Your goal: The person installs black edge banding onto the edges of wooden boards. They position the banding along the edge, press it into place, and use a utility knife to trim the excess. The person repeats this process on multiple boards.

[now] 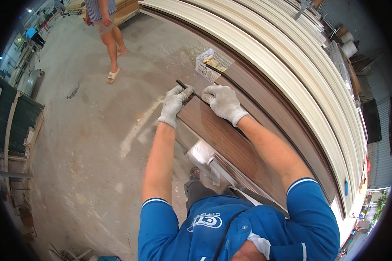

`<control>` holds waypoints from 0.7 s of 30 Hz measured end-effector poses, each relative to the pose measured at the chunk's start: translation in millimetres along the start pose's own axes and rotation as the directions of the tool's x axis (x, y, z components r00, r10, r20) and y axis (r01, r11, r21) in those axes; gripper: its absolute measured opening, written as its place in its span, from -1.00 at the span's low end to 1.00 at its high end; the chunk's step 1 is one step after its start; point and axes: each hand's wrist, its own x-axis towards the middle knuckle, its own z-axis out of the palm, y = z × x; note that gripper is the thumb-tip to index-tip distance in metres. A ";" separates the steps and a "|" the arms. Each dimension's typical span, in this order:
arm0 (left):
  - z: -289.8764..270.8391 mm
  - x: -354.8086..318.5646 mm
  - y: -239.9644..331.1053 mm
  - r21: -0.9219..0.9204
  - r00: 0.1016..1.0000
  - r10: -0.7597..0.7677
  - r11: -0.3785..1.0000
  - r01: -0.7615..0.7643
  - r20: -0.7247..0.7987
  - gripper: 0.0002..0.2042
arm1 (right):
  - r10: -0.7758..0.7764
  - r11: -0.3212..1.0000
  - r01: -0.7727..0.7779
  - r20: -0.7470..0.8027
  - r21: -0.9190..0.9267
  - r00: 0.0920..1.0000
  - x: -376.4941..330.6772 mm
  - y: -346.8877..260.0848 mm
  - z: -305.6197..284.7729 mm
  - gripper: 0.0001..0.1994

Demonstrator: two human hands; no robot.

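Both my hands wear light grey work gloves. My left hand (175, 102) pinches the free end of a thin black rubber strip (184, 85) just past the near edge of a long brown wood-grain panel (231, 139). My right hand (222, 101) presses down on the same strip where it meets the panel's edge. The strip runs on along the panel as a thin black line (265, 114) toward the right.
A white wire basket (211, 65) with small tan pieces sits on the panel beyond my hands. Long cream-coloured profiles (292, 65) lie stacked beside the brown panel. Another person (106, 26) in sandals stands on the dusty concrete floor (87, 143). Racks and clutter line the left wall.
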 end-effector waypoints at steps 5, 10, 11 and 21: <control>-0.3 -0.8 -7.6 -0.128 0.999 0.012 0.992 -0.016 -0.038 -0.88 | -0.023 0.995 0.024 0.020 -0.097 1.000 20.1 -9.2 10.3 -0.77; 2.1 -2.3 -5.6 -0.130 0.996 0.010 0.991 -0.021 -0.084 -0.85 | -0.044 0.990 0.046 0.024 -0.131 0.999 29.5 -13.7 14.0 -0.75; 2.5 -3.1 -4.6 -0.120 0.995 -0.002 0.993 -0.009 -0.095 -0.85 | -0.021 0.996 0.023 0.017 -0.091 1.000 27.7 -13.1 12.3 -0.75; 1.8 0.2 -0.3 0.012 0.991 -0.003 1.000 0.005 -0.133 -0.86 | -0.067 0.989 0.092 0.195 -0.117 0.978 -8.2 6.8 -20.1 -0.82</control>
